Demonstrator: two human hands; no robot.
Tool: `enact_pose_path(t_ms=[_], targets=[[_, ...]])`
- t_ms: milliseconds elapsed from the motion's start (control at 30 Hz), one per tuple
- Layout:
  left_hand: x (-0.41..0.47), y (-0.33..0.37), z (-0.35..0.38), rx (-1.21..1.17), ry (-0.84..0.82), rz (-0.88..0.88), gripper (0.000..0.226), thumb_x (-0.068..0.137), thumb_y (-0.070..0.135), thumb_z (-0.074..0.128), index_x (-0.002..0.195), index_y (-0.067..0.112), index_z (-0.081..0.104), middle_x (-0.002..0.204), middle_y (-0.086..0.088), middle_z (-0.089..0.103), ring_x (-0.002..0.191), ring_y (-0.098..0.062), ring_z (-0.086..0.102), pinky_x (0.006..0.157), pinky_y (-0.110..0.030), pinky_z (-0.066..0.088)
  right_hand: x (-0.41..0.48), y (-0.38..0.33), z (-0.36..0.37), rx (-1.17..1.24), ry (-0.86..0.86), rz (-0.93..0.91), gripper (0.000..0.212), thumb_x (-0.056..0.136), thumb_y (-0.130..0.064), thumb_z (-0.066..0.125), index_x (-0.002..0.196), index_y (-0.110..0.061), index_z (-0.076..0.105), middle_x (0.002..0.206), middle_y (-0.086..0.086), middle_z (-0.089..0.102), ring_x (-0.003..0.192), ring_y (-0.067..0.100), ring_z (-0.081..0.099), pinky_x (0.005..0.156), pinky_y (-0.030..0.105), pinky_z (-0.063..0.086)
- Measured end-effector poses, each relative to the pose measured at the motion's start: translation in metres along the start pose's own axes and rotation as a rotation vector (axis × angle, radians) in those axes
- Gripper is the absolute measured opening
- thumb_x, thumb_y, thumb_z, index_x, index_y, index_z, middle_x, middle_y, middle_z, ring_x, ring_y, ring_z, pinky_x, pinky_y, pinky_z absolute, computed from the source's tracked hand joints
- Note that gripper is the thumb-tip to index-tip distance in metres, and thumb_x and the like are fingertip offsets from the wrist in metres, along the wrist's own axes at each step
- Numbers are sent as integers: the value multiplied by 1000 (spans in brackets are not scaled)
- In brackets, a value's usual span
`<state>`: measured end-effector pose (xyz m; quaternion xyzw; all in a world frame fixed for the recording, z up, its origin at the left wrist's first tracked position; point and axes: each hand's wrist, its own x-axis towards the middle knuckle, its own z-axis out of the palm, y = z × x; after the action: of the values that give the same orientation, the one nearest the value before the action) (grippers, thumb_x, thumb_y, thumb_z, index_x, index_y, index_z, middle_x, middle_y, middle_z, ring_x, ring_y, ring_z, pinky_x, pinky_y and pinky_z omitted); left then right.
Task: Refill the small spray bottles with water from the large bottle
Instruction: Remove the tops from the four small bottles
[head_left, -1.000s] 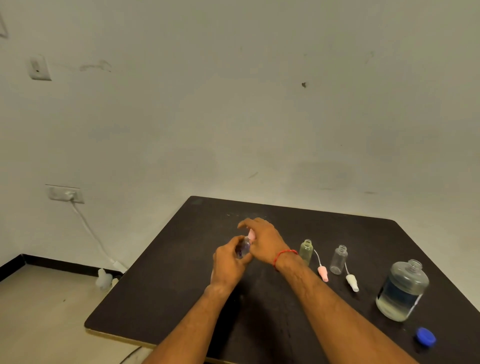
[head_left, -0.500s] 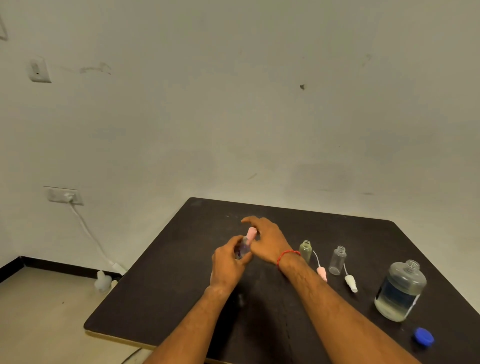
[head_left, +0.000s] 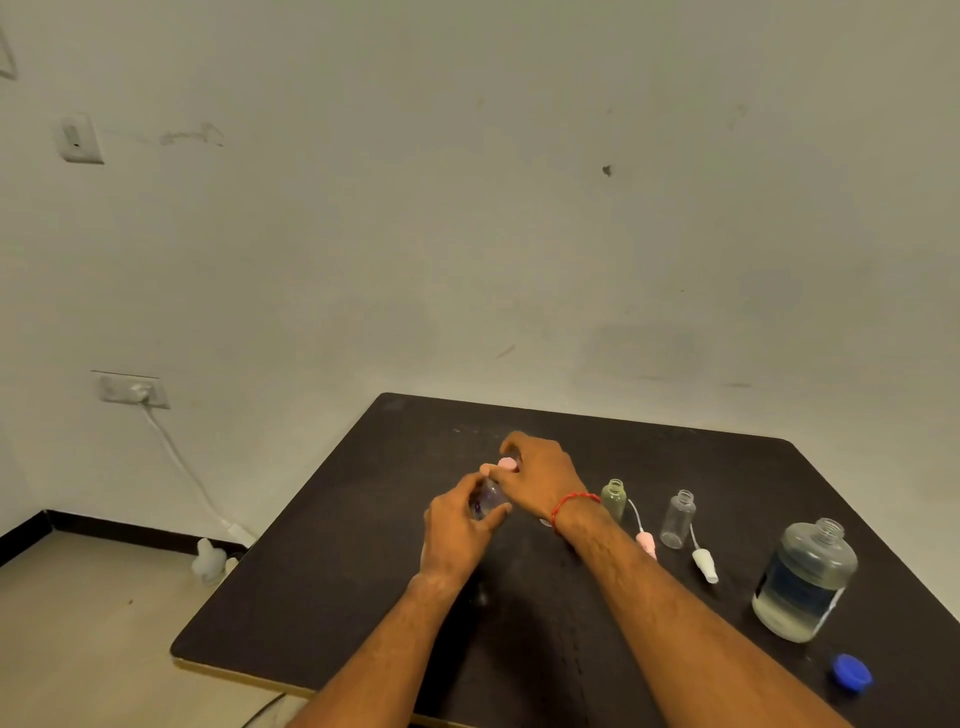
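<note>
A bare, scuffed wall (head_left: 467, 208) stood behind a dark counter (head_left: 363, 571), whose near edge ran out of the picture. At the right of the counter the large bottle (head_left: 802, 582) stood upright and uncapped, with water in its lower part. Both hands met near the middle. The left grip (head_left: 457, 530) was curled round a small purple-tinted bottle (head_left: 488, 501), and the right grip (head_left: 540, 473) pinched its pink spray head (head_left: 506, 463) from above. Between them and the large bottle an olive bottle (head_left: 614, 500) and a clear bottle (head_left: 679, 519) stood open. Their sprayers, one pink (head_left: 647, 543) and one white (head_left: 705, 564), lay just beside them. A blue cap (head_left: 852, 673) lay near the large bottle.

By my reading the task was early. The source was open and two bottles were ready, and they looked empty, though the view was too distant to be sure. The third bottle's head was under the fingers, but whether it was coming off or going on I could not tell. All pouring seemed left to do, and so did refitting the heads.

The hands hid most of the purple bottle, so its level could not be read.
</note>
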<state>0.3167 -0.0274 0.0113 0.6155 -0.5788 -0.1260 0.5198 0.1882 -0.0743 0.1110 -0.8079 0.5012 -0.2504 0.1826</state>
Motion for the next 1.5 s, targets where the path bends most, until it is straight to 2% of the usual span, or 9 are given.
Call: enact_pose_path(t_ms=[133,333,500,600,867,1067,1167,1367,1500], targets=[[0,-2,-1,18,-10,-3,46,81,40,83,122,31,65,106,17,70,95,6,65,82,-11,52,0,-4,-1,-59,-51,-40,3,85,-25,66,86,-27,64,93,-3,65,89,17,62,75,27,50],[-1,-4,-1,20,-11,-22,43,82,39,82,121,28,65,105,15,70,95,1,66,86,-21,57,-3,-3,-3,27,-100,-104,35,77,-17,69,110,-31,66,117,-2,64,108,17,58,96,35,51],[3,2,-2,2,-6,-18,44,81,38,82,121,31,65,104,19,69,94,8,64,82,-8,51,0,-3,-1,-42,12,-20,13,80,-32,68,91,-25,66,91,-3,68,85,16,62,73,29,53],[5,3,-2,12,-7,-14,45,81,38,82,122,28,66,106,17,69,94,5,65,83,-11,52,2,-4,-4,-30,-20,-45,9,80,-20,66,86,-28,64,87,-5,65,82,13,60,65,21,45],[8,2,-2,22,-6,-21,45,80,40,83,121,31,65,104,19,68,93,7,64,81,-11,52,-1,0,-6,33,65,-96,22,73,-4,66,75,-25,60,77,-8,63,74,10,60,61,20,49],[8,-7,-4,-36,28,-85,38,81,35,84,115,29,67,101,18,71,91,6,67,78,-9,54,-11,21,9,371,232,48,36,73,-2,73,96,-31,74,84,-15,68,76,-3,63,67,3,45],[8,-12,-3,-40,30,-109,36,82,34,83,114,29,67,100,17,71,91,4,68,79,-14,56,-18,33,26,445,275,141,29,73,-5,75,92,-27,77,81,-13,70,75,-2,65,64,2,45],[12,-19,0,-34,0,-136,36,84,33,81,114,34,61,104,20,65,97,0,65,86,-19,55,-26,50,58,397,304,228,5,80,-22,69,82,-27,68,76,-11,70,72,1,67,72,24,57],[16,-24,3,-31,-19,-147,31,85,32,80,111,31,62,108,14,70,99,-2,67,87,-24,57,-28,54,76,377,326,221,12,79,-20,71,75,-26,62,66,-13,68,65,-5,65,64,15,51]])
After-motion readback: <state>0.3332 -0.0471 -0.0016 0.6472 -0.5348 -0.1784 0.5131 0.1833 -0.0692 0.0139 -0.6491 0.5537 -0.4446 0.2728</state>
